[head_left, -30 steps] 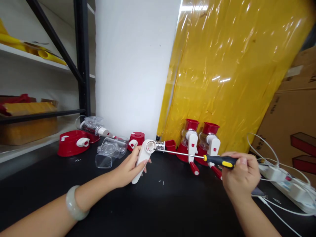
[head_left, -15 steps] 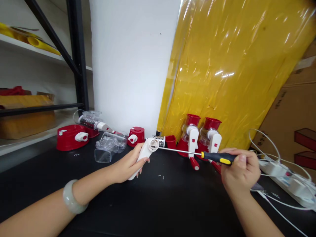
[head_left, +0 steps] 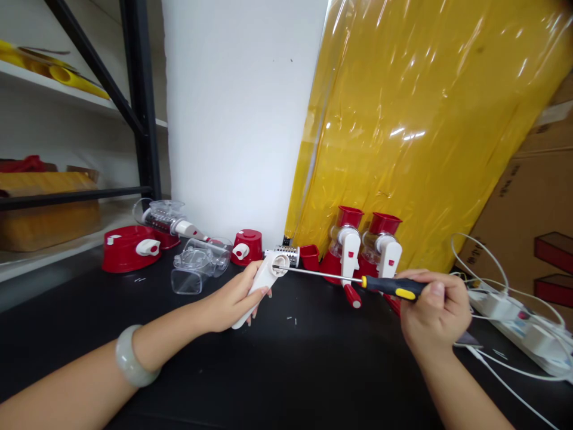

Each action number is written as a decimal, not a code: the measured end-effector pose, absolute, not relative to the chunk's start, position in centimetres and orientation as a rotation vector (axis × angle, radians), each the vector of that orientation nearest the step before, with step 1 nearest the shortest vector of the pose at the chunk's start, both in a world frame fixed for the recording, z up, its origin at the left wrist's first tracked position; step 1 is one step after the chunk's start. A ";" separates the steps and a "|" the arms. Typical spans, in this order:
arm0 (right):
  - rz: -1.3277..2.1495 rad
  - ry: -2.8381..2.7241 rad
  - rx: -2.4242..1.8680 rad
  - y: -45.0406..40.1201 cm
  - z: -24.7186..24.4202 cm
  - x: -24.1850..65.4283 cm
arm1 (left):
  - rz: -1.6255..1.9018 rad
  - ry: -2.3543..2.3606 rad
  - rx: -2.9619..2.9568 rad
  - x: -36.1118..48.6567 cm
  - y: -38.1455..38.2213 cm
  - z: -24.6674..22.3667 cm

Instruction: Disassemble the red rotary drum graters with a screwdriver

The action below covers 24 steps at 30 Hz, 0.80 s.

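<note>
In my left hand (head_left: 239,297) is a white plastic crank handle (head_left: 261,282), gripped along its length and tilted, its round open end up. My right hand (head_left: 436,307) is closed around the black and yellow grip of a screwdriver (head_left: 394,287). The long shaft runs left, and its tip is inside the handle's round end; whether it touches a screw is too small to tell. Just behind that end lies a metal grater drum (head_left: 292,255). Beside the drum is a small red hopper or cup (head_left: 310,257).
Two red and white rotary graters (head_left: 349,245) stand at the back right. Red bases (head_left: 129,249) and clear plastic housings (head_left: 192,266) lie at the left. Tiny metal pieces (head_left: 292,320) lie on the black table. A power strip (head_left: 523,328) with white cables is at far right.
The screwdriver has shifted very slightly left and down, with its tip still in the handle's round end. Both hands keep their grips.
</note>
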State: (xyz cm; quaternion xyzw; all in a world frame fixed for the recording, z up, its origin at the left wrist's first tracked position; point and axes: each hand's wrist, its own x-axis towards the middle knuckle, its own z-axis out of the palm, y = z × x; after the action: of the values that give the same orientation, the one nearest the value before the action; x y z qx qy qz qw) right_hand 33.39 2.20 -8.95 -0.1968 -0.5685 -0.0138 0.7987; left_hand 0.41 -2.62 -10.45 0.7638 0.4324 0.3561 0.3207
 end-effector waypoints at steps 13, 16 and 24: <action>-0.100 -1.251 -0.332 1.8 -8.5 33.2 | 0.936 1.164 2.001 0.5 -2.7 -10.4; -0.093 -1.255 -0.325 1.8 -8.5 33.2 | 0.926 1.162 2.011 0.4 -2.6 -10.5; -0.122 -1.260 -0.304 1.9 -8.4 33.2 | 0.913 1.172 2.038 0.4 -2.7 -10.4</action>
State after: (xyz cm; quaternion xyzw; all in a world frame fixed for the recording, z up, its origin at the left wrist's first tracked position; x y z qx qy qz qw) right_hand 33.20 1.87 -8.41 -0.1413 -0.5864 -0.0567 0.7956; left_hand 0.35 -2.66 -10.42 0.7696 0.4425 0.3448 0.3051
